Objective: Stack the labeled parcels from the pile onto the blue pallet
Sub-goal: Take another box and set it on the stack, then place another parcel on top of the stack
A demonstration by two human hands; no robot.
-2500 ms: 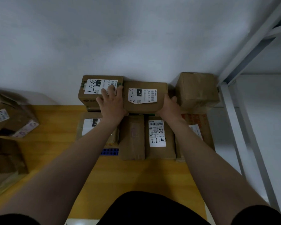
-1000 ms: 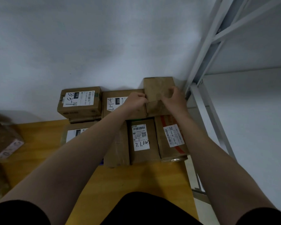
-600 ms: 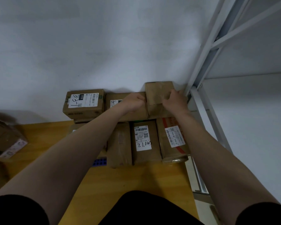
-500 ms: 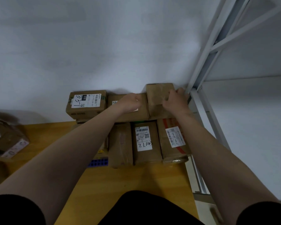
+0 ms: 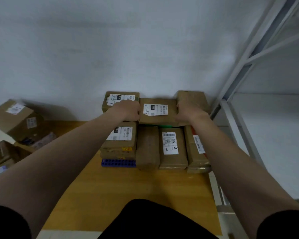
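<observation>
Starting from the left, the pile of parcels point(image 5: 12, 118) lies well apart from the stack, tilted and in disorder, and it carries small white labels. The left hand point(image 5: 128, 110) has moved. A moment ago it was at the plain box on the right end. Now it is at the left edge of the parcel labelled 032 point(image 5: 158, 112), and its fingers curl down into the gap beside the parcel labelled 010 point(image 5: 121, 99). The right hand point(image 5: 186, 114) has also left the far side of the plain box point(image 5: 192, 100). It now sits between that box and the parcel labelled 032; its fingers are hidden, so I cannot tell if it grips or only pushes. I judge that the plain box is placed and the person is closing the upper row tight, while the pile still waits.

The parcels are rectangular, of matte brown cardboard, and the lower ones look wrapped in tape, with softer ends. The labels are smooth white paper with barcodes and handwriting. The lower row covers the blue pallet point(image 5: 118, 163), a plastic grid with square holes, which is seen only at one front corner. The pallet rests on a yellow wooden board point(image 5: 128, 190). At the right stands a white metal rack point(image 5: 231, 109)
</observation>
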